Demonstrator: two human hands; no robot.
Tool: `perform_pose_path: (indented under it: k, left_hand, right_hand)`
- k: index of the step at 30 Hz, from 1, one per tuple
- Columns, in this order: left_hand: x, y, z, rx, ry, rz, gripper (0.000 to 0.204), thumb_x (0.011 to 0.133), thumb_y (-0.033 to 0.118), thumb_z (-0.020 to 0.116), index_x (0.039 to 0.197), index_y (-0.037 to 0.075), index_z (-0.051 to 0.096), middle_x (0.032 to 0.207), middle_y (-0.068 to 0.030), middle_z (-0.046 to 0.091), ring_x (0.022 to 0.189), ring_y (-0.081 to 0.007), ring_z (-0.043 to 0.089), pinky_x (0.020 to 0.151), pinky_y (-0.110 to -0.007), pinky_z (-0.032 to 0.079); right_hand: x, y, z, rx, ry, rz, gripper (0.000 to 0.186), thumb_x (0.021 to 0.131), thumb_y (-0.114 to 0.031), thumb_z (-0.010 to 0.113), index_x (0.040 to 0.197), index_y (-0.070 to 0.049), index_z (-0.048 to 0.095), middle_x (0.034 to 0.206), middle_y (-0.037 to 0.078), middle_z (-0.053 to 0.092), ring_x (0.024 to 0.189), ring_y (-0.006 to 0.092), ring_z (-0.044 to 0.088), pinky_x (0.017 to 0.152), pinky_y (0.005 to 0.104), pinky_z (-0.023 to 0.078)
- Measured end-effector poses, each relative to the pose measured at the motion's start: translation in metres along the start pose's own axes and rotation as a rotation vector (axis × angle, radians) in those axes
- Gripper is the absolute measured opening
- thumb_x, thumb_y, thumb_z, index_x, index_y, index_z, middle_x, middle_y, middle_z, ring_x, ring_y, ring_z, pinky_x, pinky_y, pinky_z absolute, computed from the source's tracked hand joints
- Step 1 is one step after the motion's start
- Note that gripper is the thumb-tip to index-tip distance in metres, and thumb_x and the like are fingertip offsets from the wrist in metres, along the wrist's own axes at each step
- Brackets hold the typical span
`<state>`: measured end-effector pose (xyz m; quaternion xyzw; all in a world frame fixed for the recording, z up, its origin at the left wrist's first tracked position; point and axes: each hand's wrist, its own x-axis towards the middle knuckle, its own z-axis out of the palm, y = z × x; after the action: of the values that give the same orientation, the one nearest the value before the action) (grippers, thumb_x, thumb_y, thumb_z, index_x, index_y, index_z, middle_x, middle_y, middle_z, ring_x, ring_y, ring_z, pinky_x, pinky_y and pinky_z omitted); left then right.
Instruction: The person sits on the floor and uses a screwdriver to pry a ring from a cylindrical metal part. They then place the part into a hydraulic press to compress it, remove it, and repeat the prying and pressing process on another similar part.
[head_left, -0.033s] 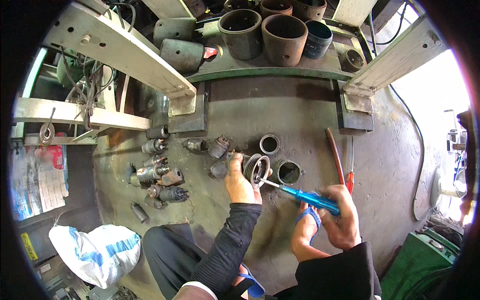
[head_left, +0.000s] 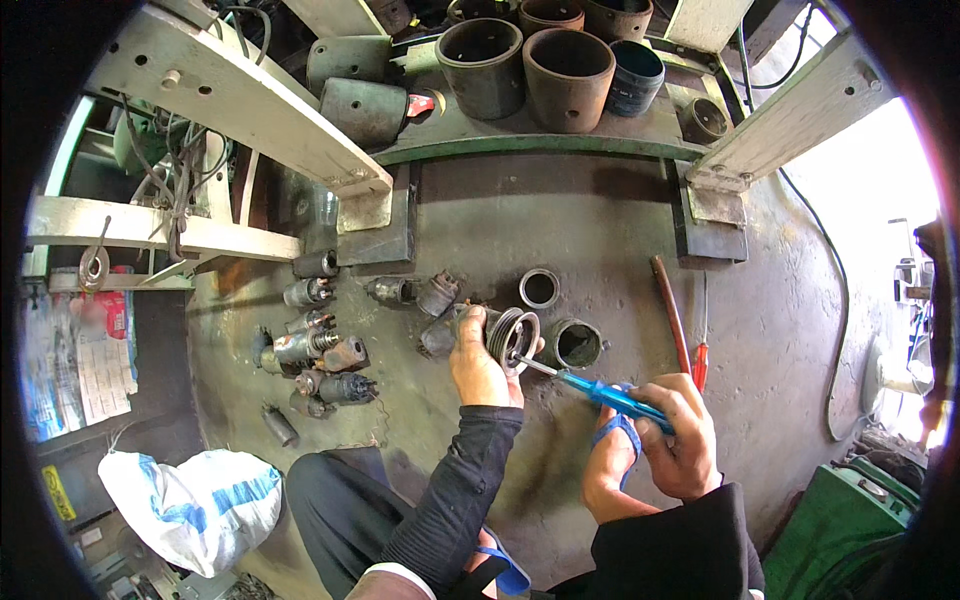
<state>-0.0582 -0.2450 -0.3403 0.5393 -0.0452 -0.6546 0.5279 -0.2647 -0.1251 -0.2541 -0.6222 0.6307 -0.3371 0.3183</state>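
My left hand (head_left: 480, 362) is closed around a round metal part (head_left: 505, 343) with a grooved rim, like a pulley, its hollow face turned to the right. The tip of a screwdriver (head_left: 600, 393) with a clear blue handle rests inside that hollow. My right hand (head_left: 680, 435) grips the handle's end, thumb below and fingers curled over it. Behind the grooved part, a dark cylindrical part (head_left: 437, 338) lies partly hidden by my left hand. Just beyond stand a small metal ring (head_left: 539, 288) and a short open cylinder (head_left: 578, 344) on the floor.
Several greasy cylindrical parts (head_left: 300, 347) lie on the floor at left. A reddish-brown rod (head_left: 671, 310) and a red-handled screwdriver (head_left: 701, 365) are at right. Large metal sleeves (head_left: 570, 85) stand on a low bench. A white-and-blue sack (head_left: 200, 505) and a green metal box (head_left: 840, 530) flank me.
My right hand's fingers have curled further over the screwdriver handle, and the handle has tilted slightly. My left hand and the grooved part look unmoved.
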Motion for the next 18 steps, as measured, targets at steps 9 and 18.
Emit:
perform_pose_path:
  k: [9,18]
  left_hand:
    - [0.011,0.015,0.000,0.073,-0.120,0.015,0.028,0.102,0.035,0.060,0.110,0.008,0.060,0.096,-0.0115,0.072,0.082,-0.0280,0.074,0.068,-0.052,0.065]
    - [0.012,0.010,-0.007,-0.042,-0.090,-0.088,0.028,0.101,0.039,0.061,0.110,0.013,0.062,0.100,-0.0080,0.074,0.090,-0.0274,0.073,0.076,-0.061,0.061]
  right_hand:
    - [-0.001,-0.012,0.004,0.397,-0.114,0.651,0.035,0.104,-0.026,0.061,0.117,0.005,0.069,0.093,0.011,0.070,0.079,0.0166,0.065,0.075,0.0320,0.052]
    - [0.016,-0.011,0.002,0.079,0.118,0.153,0.022,0.090,-0.008,0.067,0.109,0.002,0.070,0.086,0.017,0.067,0.078,0.0317,0.069,0.073,0.0373,0.054]
